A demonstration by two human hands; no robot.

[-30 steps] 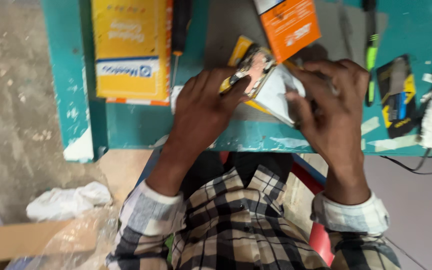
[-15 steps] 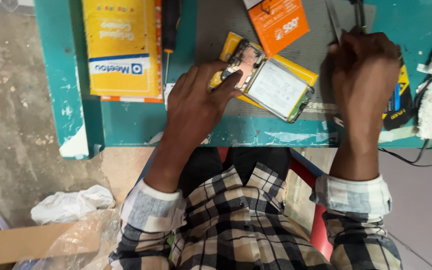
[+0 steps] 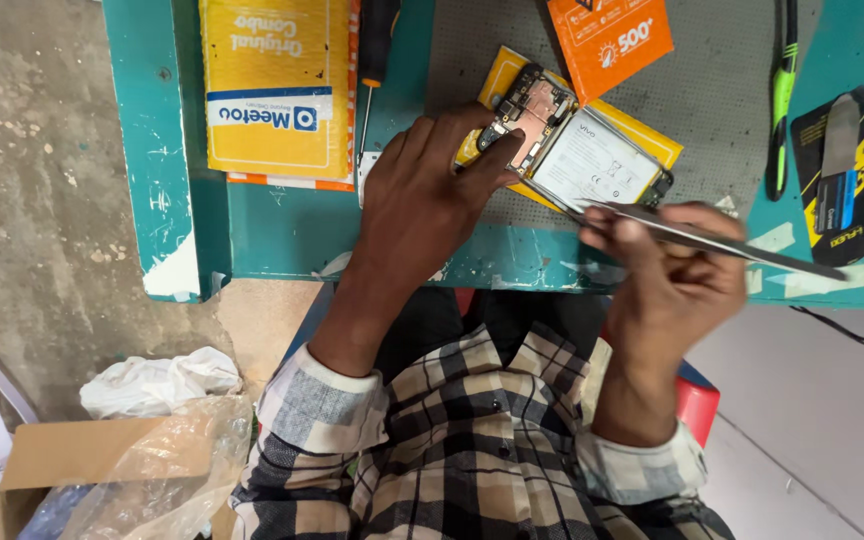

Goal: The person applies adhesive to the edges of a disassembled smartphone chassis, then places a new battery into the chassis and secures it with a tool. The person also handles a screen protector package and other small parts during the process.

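An opened phone [image 3: 577,150] with its back off, circuit board and white battery showing, lies on a yellow packet [image 3: 642,125] on the teal bench. My left hand [image 3: 422,200] presses on the phone's near left corner and holds it steady. My right hand [image 3: 667,275] grips long metal tweezers [image 3: 722,245], whose tip touches the phone's near edge.
A yellow box [image 3: 277,85] and a screwdriver [image 3: 377,60] lie at the left of the teal bench [image 3: 252,225]. An orange card [image 3: 612,35], a green tool [image 3: 782,100] and a black tool packet [image 3: 837,180] lie further back and right. A cardboard box with plastic [image 3: 102,470] sits on the floor.
My right hand went to the tools at the right, picked up the tweezers and brought their tip to the phone. My left hand stayed on the phone.
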